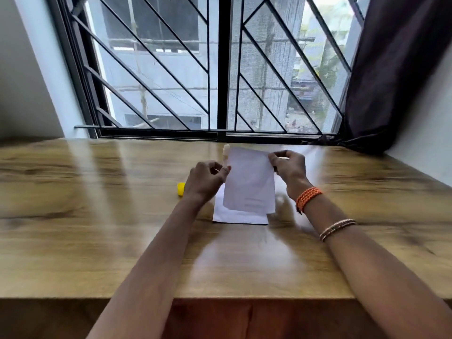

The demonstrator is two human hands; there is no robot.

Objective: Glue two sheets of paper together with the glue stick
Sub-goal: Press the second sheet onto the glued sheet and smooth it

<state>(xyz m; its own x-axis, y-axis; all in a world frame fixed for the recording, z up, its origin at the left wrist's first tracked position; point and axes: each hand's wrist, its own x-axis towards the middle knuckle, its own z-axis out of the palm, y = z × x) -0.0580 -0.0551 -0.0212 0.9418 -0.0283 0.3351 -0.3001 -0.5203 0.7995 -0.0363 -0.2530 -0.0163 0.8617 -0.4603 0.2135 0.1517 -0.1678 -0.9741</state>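
A white sheet of paper (pixel 250 182) is held up at a tilt above the table, pinched at its upper corners by both hands. My left hand (pixel 208 182) grips its left edge and my right hand (pixel 289 167) grips its top right corner. A second white sheet (pixel 238 217) lies flat on the wooden table underneath, showing along the bottom and left. The uncapped glue stick (pixel 226 154) stands upright just behind my left hand's fingers, beside the raised sheet. Its yellow cap (pixel 181 189) lies on the table left of my left wrist.
The wooden table (pixel 97 216) runs up to a barred window (pixel 220 69) at the back. A dark curtain (pixel 396 69) hangs at the right. The table's front edge (pixel 244 298) is near my elbows. Bracelets (pixel 307 198) circle my right wrist.
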